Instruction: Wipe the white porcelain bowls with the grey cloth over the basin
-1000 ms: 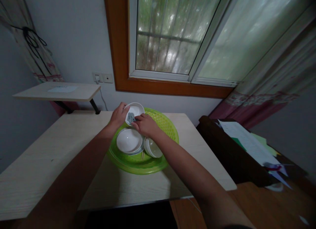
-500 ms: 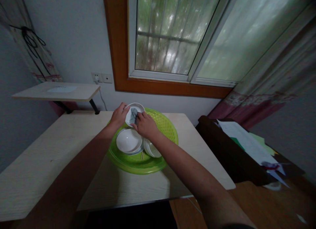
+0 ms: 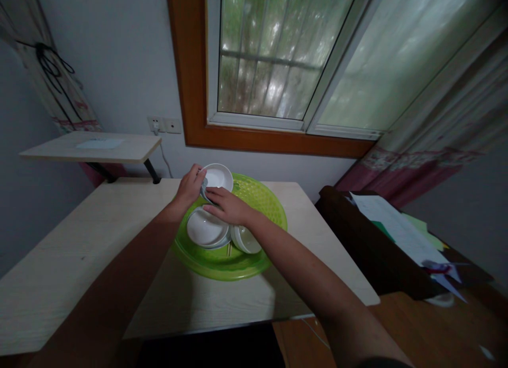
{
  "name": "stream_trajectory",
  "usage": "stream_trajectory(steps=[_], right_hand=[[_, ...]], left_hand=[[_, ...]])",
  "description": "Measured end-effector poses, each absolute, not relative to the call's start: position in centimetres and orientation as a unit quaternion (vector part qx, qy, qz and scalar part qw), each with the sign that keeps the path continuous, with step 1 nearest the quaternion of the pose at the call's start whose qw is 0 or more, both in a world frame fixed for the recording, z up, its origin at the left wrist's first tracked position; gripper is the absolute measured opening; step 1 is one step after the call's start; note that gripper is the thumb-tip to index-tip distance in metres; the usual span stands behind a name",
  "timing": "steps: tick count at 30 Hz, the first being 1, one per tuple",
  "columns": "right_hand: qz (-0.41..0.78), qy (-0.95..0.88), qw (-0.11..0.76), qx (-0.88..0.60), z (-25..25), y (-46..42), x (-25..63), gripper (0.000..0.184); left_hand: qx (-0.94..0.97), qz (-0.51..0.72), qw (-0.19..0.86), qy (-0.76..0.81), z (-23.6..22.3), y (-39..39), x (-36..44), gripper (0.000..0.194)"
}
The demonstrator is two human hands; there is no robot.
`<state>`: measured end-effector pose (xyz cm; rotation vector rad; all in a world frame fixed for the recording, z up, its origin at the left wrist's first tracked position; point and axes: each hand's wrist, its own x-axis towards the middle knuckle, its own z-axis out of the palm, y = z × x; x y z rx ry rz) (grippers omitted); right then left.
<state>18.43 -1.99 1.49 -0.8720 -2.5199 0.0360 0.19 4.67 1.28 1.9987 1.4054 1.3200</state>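
My left hand (image 3: 191, 185) grips the left rim of a white bowl (image 3: 220, 176), which is tilted toward me above the far side of a round green tray (image 3: 222, 272). At the bowl's near left edge, my right hand (image 3: 226, 205) is closed on a grey-blue cloth (image 3: 203, 188), most of it hidden under the fingers. Below the hands, a stack of white dishes (image 3: 206, 227) sits in the tray. Beside it on the right, white bowls (image 3: 246, 240) lean on their side, partly behind my right wrist. A pair of chopsticks (image 3: 229, 249) lies between them.
The tray rests on a pale wooden table (image 3: 119, 214). A raised shelf (image 3: 91, 148) stands on its back left. Behind are a window (image 3: 273, 61) and wall sockets (image 3: 164, 125). To the right, papers (image 3: 397, 225) lie on a dark brown piece of furniture.
My right hand has moved the cloth from the middle of the bowl to its near left edge. More of the bowl's white inside shows. My left hand keeps its hold.
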Motion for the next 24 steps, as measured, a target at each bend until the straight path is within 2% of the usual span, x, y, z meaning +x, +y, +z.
stream_trajectory(steps=[8, 18, 24], right_hand=[[-0.078, -0.898, 0.119, -0.417, 2.5, -2.4, 18.9, 0.058], [-0.152, -0.867, 0.108, -0.463, 2.4, -2.8, 19.5, 0.076], [-0.171, -0.852, 0.095, -0.486, 2.3, -3.0, 19.3, 0.070]], left_hand=[[0.705, 0.444, 0.178, 0.524, 1.7, 4.5, 0.4, 0.031], [0.712, 0.440, 0.197, 0.510, 1.2, 5.0, 0.3, 0.034], [0.718, 0.437, 0.207, 0.501, 1.2, 4.8, 0.3, 0.036]])
